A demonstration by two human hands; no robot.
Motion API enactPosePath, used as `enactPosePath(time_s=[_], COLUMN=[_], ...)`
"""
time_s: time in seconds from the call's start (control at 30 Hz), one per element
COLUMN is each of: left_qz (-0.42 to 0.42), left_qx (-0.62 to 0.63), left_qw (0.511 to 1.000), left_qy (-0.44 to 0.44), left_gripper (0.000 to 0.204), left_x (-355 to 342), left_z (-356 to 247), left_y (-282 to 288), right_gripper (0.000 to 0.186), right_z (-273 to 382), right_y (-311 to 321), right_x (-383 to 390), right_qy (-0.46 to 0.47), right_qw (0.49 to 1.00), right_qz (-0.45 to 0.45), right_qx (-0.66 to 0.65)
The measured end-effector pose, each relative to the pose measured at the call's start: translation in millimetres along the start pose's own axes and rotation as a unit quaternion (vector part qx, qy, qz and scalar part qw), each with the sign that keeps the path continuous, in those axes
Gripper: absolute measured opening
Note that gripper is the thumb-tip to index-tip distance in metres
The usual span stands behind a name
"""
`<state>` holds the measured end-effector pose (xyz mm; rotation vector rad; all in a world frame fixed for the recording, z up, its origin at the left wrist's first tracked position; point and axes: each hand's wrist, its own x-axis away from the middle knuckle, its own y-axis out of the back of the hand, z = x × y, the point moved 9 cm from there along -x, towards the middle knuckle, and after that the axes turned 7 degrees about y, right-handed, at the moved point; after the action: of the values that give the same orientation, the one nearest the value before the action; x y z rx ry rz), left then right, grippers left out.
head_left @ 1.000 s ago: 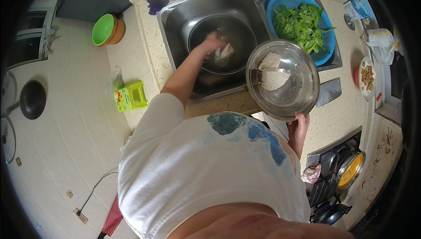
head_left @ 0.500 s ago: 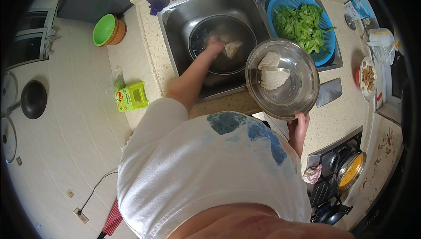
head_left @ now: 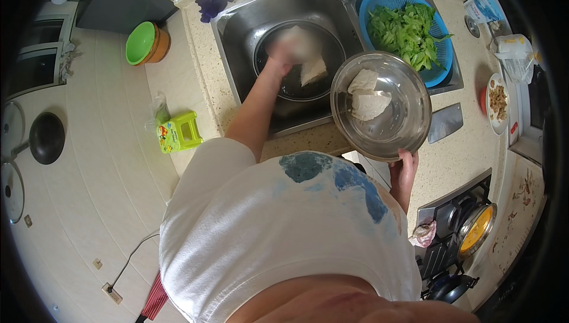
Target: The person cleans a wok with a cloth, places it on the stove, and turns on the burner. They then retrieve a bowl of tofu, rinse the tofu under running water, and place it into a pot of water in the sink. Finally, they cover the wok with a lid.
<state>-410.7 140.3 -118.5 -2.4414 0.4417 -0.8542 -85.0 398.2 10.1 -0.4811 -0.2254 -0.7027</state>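
"What's the room like?"

"A kitchen, brightly lit. At left — a pale wall (head_left: 112, 186) with a socket (head_left: 111, 293) and light-framed dark panes (head_left: 37, 71)."

"Furniture?"

"A dark grey boxy unit (head_left: 127, 4), upper left; a speckled cream surface (head_left: 465, 148) curving down the right."

"And the floor?"

"Pale tile (head_left: 379, 172) — just a sliver, near centre."

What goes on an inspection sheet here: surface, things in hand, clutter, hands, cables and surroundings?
Surface: speckled counter, steel sink.
Things: dark round pan in the sink; pale piece by the left hand; metal bowl holding white pieces.
Clutter: cleaver on the counter; blue basket of leafy greens.
Hands: left blurred, grip unclear; right hand grips the bowl's rim.
Cables: dark cord at an outlet.
Surroundings: stove with yellow-filled pan; green stool.
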Motion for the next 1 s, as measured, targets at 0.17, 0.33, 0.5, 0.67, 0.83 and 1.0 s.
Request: enactPosePath(time_s=[0.17, 0.33, 0.5, 0.67, 0.83, 1.0], left_qz=[-0.021, 0.025, -0.088, -0.003, 0.083, 0.281], left_qx=[0.045, 0.020, -0.393, -0.194, -0.399, -0.521], left_qw=[0.997, 0.999, 0.879, 0.945, 0.872, 0.776], left_qy=[0.062, 0.022, -0.256, -0.263, -0.271, -0.217], left_gripper=[0.026, 0.026, 0.024, 0.026, 0.036, 0.038], left_x=[-8.9, -0.3, 43.3, 99.2, 156.5, 173.2], left_z=[9.8, 2.5, -45.7, -70.5, -77.8, 1.1], left_y=[6.5, -2.1, -29.3, -78.5, -176.9, -258.8], right_gripper=[0.039, 0.038, 0.038, 0.037, 0.035, 0.033], right_z=[1.1, 0.4, 3.2, -2.3, -3.9, -6.1], right_y=[-2.8, -2.3, 1.1, 4.7, -1.5, 5.4], right_x=[2.9, 2.1, 3.9, 3.4, -5.8, 1.2], right_qy=[0.000, 0.003, 0.004, -0.007, -0.004, -0.012], right_qw=[1.000, 1.000, 1.000, 1.000, 1.000, 1.000], right_qz=[-0.011, -0.011, 0.003, -0.021, 0.013, -0.006], right_qx=[-0.002, 0.004, 0.002, -0.007, 0.003, 0.006])
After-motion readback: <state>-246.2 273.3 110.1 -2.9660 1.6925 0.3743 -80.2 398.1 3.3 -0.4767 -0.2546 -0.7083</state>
